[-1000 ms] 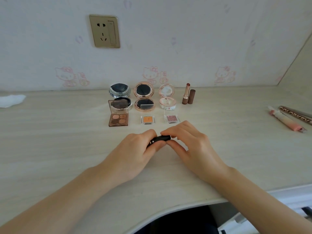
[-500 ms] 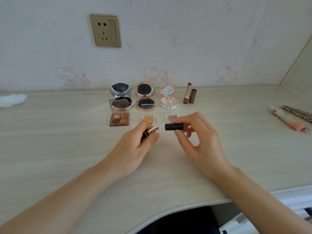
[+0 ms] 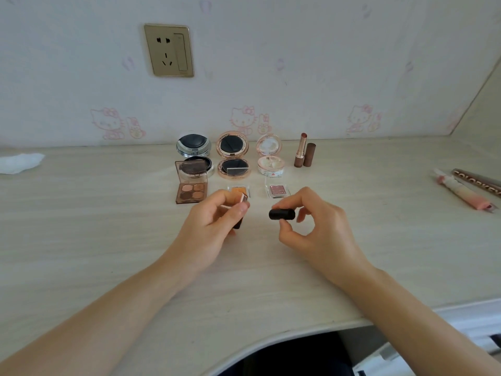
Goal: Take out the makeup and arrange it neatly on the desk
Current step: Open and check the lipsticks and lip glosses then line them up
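2 hands work above the middle of the pale counter [image 3: 81, 240]. The left hand [image 3: 206, 234] has its fingers [image 3: 242, 208] closed around a black lipstick base [image 3: 240, 213] with a rose-gold collar, tilted up; the right hand [image 3: 317, 229] pinches the black cap [image 3: 282, 214] sideways, just apart from the base. Behind them, near the wall, stand 3 open round compacts [image 3: 233, 156] in a row, with 1 brown 4-pan eyeshadow palette [image 3: 192, 185] and 2 small single pans [image 3: 277, 190] in front. 1 uncapped brown lipstick [image 3: 301, 150] stands beside its cap [image 3: 309, 154], to the right of the compacts. 2 tubes [image 3: 461, 192] lie near the right edge; 1 white tissue [image 3: 20, 163] lies at the far left. Wide bare surface lies left and right of the hands, and the curved front edge sits close under the forearms.
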Tool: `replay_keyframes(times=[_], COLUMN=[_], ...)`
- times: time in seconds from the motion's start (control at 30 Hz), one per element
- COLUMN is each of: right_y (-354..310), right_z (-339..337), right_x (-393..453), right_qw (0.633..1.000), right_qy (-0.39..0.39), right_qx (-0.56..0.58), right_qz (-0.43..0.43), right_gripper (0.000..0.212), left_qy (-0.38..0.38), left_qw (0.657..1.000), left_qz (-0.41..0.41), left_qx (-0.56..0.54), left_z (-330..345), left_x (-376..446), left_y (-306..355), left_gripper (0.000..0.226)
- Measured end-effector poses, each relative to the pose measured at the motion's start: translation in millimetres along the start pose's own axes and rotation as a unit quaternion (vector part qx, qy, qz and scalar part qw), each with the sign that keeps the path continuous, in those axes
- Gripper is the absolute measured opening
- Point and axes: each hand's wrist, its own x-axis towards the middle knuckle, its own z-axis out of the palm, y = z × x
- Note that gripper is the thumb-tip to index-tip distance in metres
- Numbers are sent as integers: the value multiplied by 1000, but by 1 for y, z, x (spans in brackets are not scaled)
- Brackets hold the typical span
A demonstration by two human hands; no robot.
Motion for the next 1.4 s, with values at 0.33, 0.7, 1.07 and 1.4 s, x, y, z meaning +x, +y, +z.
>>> replay_keyframes(times=[0.33, 0.7, 1.07, 1.4], right_y=[-1, 52, 113, 117], right_z=[-8, -60, -50, -47], right_x=[2, 29, 58, 56], right_qw=[1000, 985, 981, 981], right_qy=[15, 68, 46, -7], right_qx=[7, 15, -90, -124], right_qz=[16, 156, 167, 146], right_gripper=[25, 10, 20, 17], left_qy=[36, 21, 36, 23], left_qw=[999, 972, 967, 954], left_qz=[22, 150, 79, 69], left_qx=[11, 180, 238, 290], left_z=[9, 76, 123, 129], left_x=[1, 65, 112, 115], left_y=[6, 41, 8, -2], left_gripper=[9, 12, 14, 25])
